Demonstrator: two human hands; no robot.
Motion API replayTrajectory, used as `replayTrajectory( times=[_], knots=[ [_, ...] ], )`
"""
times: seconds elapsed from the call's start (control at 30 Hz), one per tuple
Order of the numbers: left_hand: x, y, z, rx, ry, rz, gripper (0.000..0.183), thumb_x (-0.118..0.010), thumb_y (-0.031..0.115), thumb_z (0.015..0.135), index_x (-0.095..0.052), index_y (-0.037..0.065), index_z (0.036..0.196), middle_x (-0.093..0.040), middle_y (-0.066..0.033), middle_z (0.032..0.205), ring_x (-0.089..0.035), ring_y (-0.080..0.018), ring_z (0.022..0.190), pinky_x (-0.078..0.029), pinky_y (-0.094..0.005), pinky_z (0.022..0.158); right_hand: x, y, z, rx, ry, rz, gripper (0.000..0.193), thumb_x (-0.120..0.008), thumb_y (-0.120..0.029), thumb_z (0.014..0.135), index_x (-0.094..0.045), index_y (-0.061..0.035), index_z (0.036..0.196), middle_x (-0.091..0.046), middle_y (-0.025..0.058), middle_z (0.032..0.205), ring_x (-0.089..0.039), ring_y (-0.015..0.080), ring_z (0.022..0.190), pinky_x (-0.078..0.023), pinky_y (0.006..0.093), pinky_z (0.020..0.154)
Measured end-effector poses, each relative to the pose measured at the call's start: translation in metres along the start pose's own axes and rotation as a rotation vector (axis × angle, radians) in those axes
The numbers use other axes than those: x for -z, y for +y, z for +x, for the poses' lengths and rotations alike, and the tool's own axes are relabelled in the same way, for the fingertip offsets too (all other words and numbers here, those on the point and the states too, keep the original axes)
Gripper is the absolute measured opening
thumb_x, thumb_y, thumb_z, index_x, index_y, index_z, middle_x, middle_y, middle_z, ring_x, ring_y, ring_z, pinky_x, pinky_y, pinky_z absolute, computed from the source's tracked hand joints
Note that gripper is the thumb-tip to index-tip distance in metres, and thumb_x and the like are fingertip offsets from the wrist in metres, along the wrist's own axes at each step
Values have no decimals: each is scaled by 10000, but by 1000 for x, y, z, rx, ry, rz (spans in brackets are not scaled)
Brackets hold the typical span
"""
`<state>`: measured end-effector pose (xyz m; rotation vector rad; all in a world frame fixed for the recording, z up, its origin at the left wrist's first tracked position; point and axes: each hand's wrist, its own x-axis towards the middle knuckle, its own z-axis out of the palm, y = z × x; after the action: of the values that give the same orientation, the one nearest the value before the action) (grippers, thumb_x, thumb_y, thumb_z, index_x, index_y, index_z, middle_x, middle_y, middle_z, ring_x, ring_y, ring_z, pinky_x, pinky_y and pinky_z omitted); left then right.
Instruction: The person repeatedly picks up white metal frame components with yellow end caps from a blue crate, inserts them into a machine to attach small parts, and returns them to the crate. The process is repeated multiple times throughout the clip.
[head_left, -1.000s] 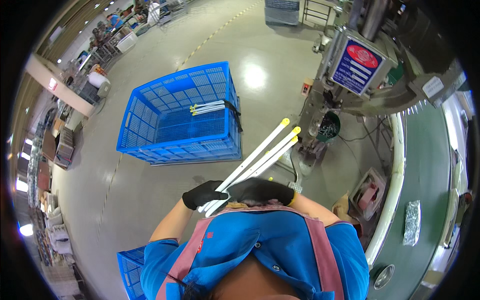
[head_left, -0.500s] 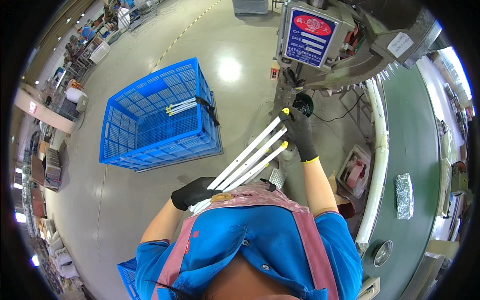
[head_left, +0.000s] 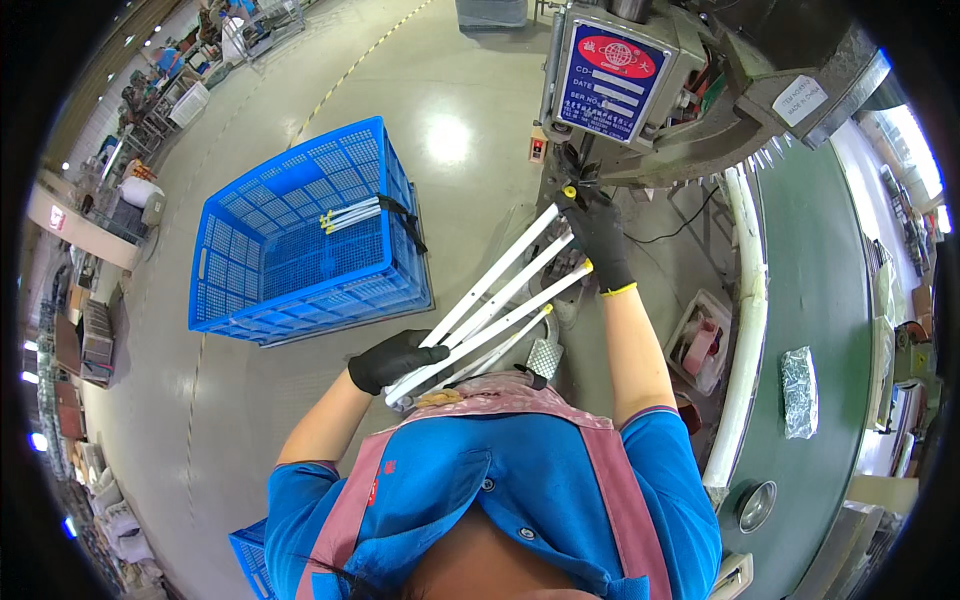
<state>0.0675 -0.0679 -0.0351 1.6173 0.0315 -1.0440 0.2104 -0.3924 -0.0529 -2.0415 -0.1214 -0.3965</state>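
Note:
Several long white tubes (head_left: 500,324) with small holes and yellow end pieces lie fanned out in front of my apron. My left hand (head_left: 400,362), in a black glove, is closed around their near ends. At the far end my right hand (head_left: 597,240), also gloved in black, grips one tube close to its yellow end piece (head_left: 570,192). That end is under the head of a grey machine (head_left: 650,100) with a blue label plate. My right fingertips are partly hidden beside the machine's lower part. The lower tubes spread apart toward their yellow ends.
A blue plastic crate (head_left: 330,305) stands on the floor at the left, holding a few similar white tubes (head_left: 352,214). To the right runs a green bench (head_left: 815,230) with a foil package (head_left: 799,395) and a metal bowl (head_left: 758,505). A white padded rail (head_left: 745,350) lines its edge.
My right hand has moved slightly farther away, bringing the tube's yellow end up to the machine. The lower tubes have fanned wider apart. My left hand has shifted slightly forward.

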Motion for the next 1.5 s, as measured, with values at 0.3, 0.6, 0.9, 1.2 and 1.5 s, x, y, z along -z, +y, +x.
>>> replayTrajectory(
  times=[0.3, 0.6, 0.9, 1.2, 1.5],
  knots=[
    [12, -19, 17, -45, -35, 112, 422, -594, 326, 914, -595, -17, 1161, -671, -89, 957, -611, -119, 822, -488, -259, 734, 0, -4, -1, 113, 66, -202, 294, -649, -276, 801, -646, -4, 912, -643, 178, 831, -620, 322, 752, -480, 373, 680],
    [15, -15, 7, 3, -32, 94, 429, -627, 322, 892, -596, -9, 1163, -654, -61, 863, -586, -82, 704, -469, -236, 620, 1, 10, 6, 79, -29, -192, 304, -634, -283, 794, -651, -6, 917, -645, 181, 808, -624, 317, 756, -475, 368, 682],
    [3, -8, -9, 82, -30, 78, 457, -640, 239, 880, -551, -28, 1240, -634, -109, 1080, -595, -148, 917, -458, -269, 824, -6, 36, 2, -79, -134, -208, 413, -602, -408, 811, -668, -46, 1000, -667, 146, 764, -642, 275, 723, -484, 359, 681],
    [-20, -15, -3, -44, 21, -22, 366, -640, 197, 870, -583, -8, 1167, -663, -93, 856, -617, -125, 664, -500, -257, 579, 12, 47, -31, -183, -258, -50, 387, -632, -305, 812, -620, -40, 1094, -661, 167, 858, -656, 309, 787, -495, 381, 712],
    [-48, -29, -1, -69, 12, -77, 379, -621, 199, 864, -544, -16, 1166, -670, -137, 948, -641, -164, 725, -526, -282, 646, 17, 48, -28, 23, -145, 216, 285, -637, -228, 856, -654, -6, 1034, -672, 103, 828, -623, 192, 734, -480, 310, 686]
  ],
)
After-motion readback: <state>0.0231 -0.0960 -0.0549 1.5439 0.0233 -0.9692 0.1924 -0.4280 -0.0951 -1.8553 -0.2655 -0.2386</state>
